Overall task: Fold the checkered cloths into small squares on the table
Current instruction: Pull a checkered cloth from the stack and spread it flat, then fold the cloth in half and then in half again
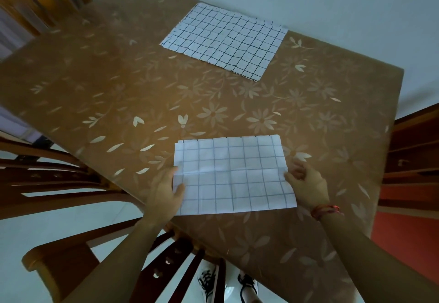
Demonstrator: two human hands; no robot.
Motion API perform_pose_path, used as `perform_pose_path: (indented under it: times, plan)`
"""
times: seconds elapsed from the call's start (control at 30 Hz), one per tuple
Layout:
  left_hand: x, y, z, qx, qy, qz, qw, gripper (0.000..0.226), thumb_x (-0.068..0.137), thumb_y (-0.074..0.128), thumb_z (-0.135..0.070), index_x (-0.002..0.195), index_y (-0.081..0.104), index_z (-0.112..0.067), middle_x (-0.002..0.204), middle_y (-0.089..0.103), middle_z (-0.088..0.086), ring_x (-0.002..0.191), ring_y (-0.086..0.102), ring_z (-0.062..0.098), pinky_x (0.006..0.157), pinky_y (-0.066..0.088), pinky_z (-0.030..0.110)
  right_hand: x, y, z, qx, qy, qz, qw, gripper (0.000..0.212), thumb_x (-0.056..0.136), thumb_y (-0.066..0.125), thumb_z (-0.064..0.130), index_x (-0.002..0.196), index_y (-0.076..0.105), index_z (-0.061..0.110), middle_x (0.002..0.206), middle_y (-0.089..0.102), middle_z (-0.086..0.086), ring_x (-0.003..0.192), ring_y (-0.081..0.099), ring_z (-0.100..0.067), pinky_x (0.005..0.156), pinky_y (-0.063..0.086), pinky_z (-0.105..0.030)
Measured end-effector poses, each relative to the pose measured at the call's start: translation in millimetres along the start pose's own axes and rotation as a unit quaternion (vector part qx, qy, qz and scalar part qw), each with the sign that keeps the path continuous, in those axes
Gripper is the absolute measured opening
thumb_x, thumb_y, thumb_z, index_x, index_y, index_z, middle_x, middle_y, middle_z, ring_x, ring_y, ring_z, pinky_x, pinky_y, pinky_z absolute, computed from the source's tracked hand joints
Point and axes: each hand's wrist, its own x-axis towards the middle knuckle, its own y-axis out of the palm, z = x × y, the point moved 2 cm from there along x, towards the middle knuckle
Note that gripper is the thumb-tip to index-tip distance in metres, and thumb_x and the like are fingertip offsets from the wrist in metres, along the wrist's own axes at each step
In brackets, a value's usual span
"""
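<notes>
A white checkered cloth (234, 175) lies flat near the table's front edge, spread as a rectangle with a faint crease across its middle. My left hand (165, 192) pinches its left edge, thumb on top of the fabric. My right hand (305, 182) pinches the right edge in the same way. A second checkered cloth (224, 40), with darker grid lines, lies spread flat at the far side of the table, untouched.
The table (142, 84) wears a brown floral cover. Wooden chairs stand at the near left (71, 184), far left (40, 1) and right (413, 160). A pale wall runs behind the table. My shoes (228, 286) show below the front edge.
</notes>
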Motion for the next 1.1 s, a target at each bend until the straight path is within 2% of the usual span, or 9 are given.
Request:
perform_pose_path:
  times: [0.13, 0.27, 0.4, 0.53, 0.67, 0.77, 0.87, 0.97, 1.1]
  plan:
    - [-36, 18, -27, 0.077, 0.151, 0.003, 0.986, 0.045, 0.092, 0.059, -0.023, 0.135, 0.05, -0.012, 0.138, 0.052, 0.009, 0.129, 0.047, 0.025, 0.1, 0.042, 0.041, -22, 8, 7, -0.078, -0.136, -0.002, 0.988, 0.047, 0.085, 0.066, 0.022, 0.13, 0.053, 0.017, 0.116, 0.061, -0.003, 0.107, 0.058, -0.023, 0.083, 0.047, -0.032]
    - [-83, 63, -35, 0.12, 0.244, 0.097, 0.958, 0.054, 0.096, 0.039, -0.036, 0.144, 0.039, -0.013, 0.152, 0.037, 0.01, 0.141, 0.032, 0.024, 0.109, 0.039, 0.042, -66, 46, 3, -0.166, -0.248, 0.073, 0.952, 0.052, 0.086, 0.064, 0.021, 0.135, 0.052, 0.009, 0.14, 0.05, -0.012, 0.131, 0.045, -0.027, 0.109, 0.038, -0.04]
    - [-105, 85, -37, 0.176, 0.264, 0.12, 0.941, 0.058, 0.095, 0.035, -0.038, 0.144, 0.04, -0.007, 0.154, 0.033, 0.013, 0.143, 0.03, 0.027, 0.108, 0.041, 0.043, -96, 77, -5, -0.273, -0.35, 0.113, 0.889, 0.052, 0.087, 0.042, 0.031, 0.131, 0.056, 0.008, 0.141, 0.05, -0.017, 0.131, 0.048, -0.032, 0.098, 0.05, -0.046]
    - [-112, 94, -34, 0.206, 0.261, 0.123, 0.935, 0.061, 0.096, 0.034, -0.039, 0.146, 0.035, -0.004, 0.157, 0.027, 0.013, 0.145, 0.023, 0.027, 0.11, 0.037, 0.045, -107, 89, -9, -0.328, -0.377, 0.131, 0.856, 0.054, 0.09, 0.039, 0.038, 0.13, 0.058, 0.006, 0.143, 0.048, -0.02, 0.134, 0.045, -0.032, 0.099, 0.05, -0.043]
    - [-112, 100, -32, 0.215, 0.249, 0.133, 0.935, 0.066, 0.097, 0.033, -0.042, 0.15, 0.026, -0.004, 0.158, 0.022, 0.012, 0.147, 0.018, 0.025, 0.113, 0.033, 0.044, -117, 94, -5, -0.321, -0.408, 0.142, 0.843, 0.063, 0.099, 0.023, 0.044, 0.131, 0.056, 0.001, 0.141, 0.048, -0.023, 0.135, 0.042, -0.034, 0.104, 0.045, -0.047]
    - [-110, 102, -34, 0.22, 0.25, 0.136, 0.933, 0.066, 0.097, 0.032, -0.043, 0.15, 0.026, -0.005, 0.157, 0.025, 0.013, 0.146, 0.021, 0.025, 0.113, 0.032, 0.043, -116, 100, -4, -0.322, -0.403, 0.147, 0.844, 0.057, 0.098, 0.03, 0.037, 0.135, 0.052, 0.0, 0.142, 0.047, -0.022, 0.136, 0.039, -0.033, 0.102, 0.047, -0.047]
    - [-108, 104, -32, 0.223, 0.243, 0.14, 0.933, 0.067, 0.096, 0.032, -0.044, 0.15, 0.026, -0.004, 0.157, 0.025, 0.014, 0.146, 0.022, 0.025, 0.113, 0.032, 0.043, -114, 103, -8, -0.33, -0.396, 0.153, 0.843, 0.061, 0.097, 0.027, 0.039, 0.137, 0.048, -0.001, 0.145, 0.043, -0.023, 0.138, 0.037, -0.033, 0.103, 0.045, -0.048]
    - [-106, 106, -31, 0.221, 0.243, 0.147, 0.933, 0.069, 0.096, 0.032, -0.044, 0.151, 0.021, -0.004, 0.158, 0.022, 0.014, 0.147, 0.019, 0.025, 0.114, 0.031, 0.043, -113, 106, -10, -0.334, -0.39, 0.156, 0.844, 0.068, 0.101, 0.011, 0.043, 0.14, 0.043, -0.001, 0.149, 0.038, -0.023, 0.14, 0.033, -0.034, 0.106, 0.042, -0.05]
    - [-104, 104, -31, 0.229, 0.242, 0.145, 0.932, 0.071, 0.094, 0.031, -0.045, 0.151, 0.022, -0.004, 0.158, 0.023, 0.014, 0.146, 0.02, 0.025, 0.115, 0.029, 0.043, -113, 109, -8, -0.333, -0.388, 0.146, 0.847, 0.065, 0.102, 0.013, 0.041, 0.143, 0.04, -0.001, 0.151, 0.034, -0.023, 0.142, 0.029, -0.034, 0.108, 0.039, -0.05]
